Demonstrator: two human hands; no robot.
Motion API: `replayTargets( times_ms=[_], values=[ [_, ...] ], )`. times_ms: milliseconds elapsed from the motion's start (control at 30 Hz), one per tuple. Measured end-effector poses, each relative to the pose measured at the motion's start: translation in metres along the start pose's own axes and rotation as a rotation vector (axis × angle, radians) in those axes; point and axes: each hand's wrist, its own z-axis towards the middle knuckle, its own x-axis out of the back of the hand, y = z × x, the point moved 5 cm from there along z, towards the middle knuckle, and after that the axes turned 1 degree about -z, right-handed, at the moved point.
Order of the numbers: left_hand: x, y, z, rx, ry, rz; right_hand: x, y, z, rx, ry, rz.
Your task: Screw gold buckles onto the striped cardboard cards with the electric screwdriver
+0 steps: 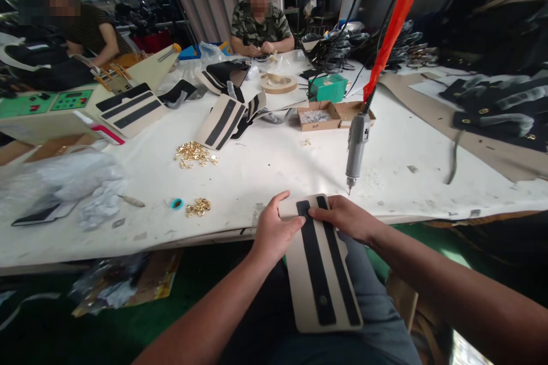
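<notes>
A beige panel with two black strips point(314, 274) lies tilted over my lap, its top end near the table edge. My left hand point(276, 228) grips its upper left side, thumb on the black strip. My right hand point(340, 217) is closed on the upper right edge, its thumb pressing the strip close to my left thumb. Whatever small part may sit under the thumbs is hidden. Near the panel's lower end, a round metal fastener point(323, 300) shows in one strip. Just beyond my right hand hangs a grey electric screwdriver point(358, 145), bit downward.
Gold hardware pieces point(192, 154) lie in a pile, with a smaller gold pile point(198, 207) beside a blue ring point(177, 203). More striped panels point(220, 122) and small-parts boxes point(319, 117) stand farther back. A green-panelled machine point(55, 105) is at left. Two people sit across.
</notes>
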Motion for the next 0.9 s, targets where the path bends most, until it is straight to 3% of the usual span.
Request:
replayTargets(
  times_ms=[333, 567, 700, 800, 900],
  values=[
    [-0.01, -0.011, 0.029, 0.086, -0.031, 0.186, 0.009, -0.029, 0.031, 0.109, 0.061, -0.549],
    [-0.012, -0.011, 0.037, 0.097, -0.074, 0.291, 0.01, -0.032, 0.04, 0.071, 0.121, -0.687],
    [-0.013, -0.001, 0.039, 0.1, -0.164, 0.413, 0.012, -0.03, 0.045, 0.033, 0.093, -0.707],
    [-0.011, 0.008, 0.039, -0.004, -0.21, 0.559, 0.012, -0.029, 0.047, 0.024, 0.066, -0.692],
    [-0.006, 0.014, 0.036, -0.239, -0.14, 0.729, 0.012, -0.032, 0.048, 0.039, 0.062, -0.689]
  ],
)
